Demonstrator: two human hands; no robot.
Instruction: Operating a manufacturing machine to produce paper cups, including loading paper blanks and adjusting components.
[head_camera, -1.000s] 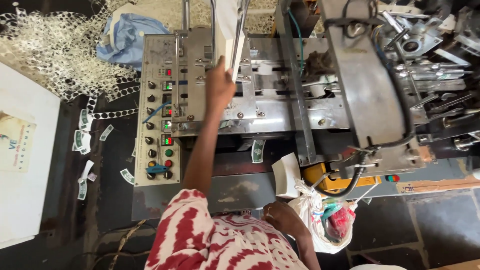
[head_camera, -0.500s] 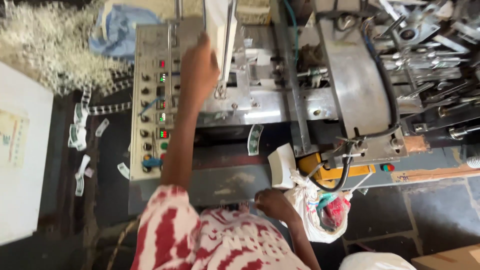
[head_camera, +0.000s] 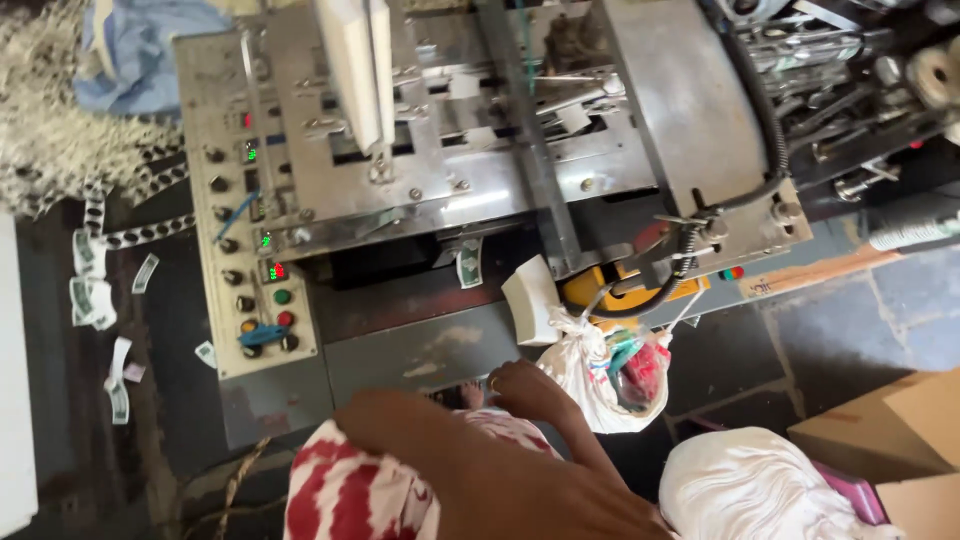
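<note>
Metal packaging machine (head_camera: 500, 150) fills the upper middle of the frame, its long axis running from left to right with a slight downward slope toward the right; its control panel (head_camera: 250, 260) of knobs and coloured buttons stands at the left end, facing up at the camera. Low in the middle, the right hand (head_camera: 525, 385), wearing a ring, rests with fingers curled loosely together against red-and-white patterned cloth (head_camera: 350, 490), just below the machine's grey front plate and holding nothing visible. A forearm crosses the lower centre; its hand is hidden, so I cannot tell its state. A white tied bag (head_camera: 600, 375) hangs just right of the hand.
</note>
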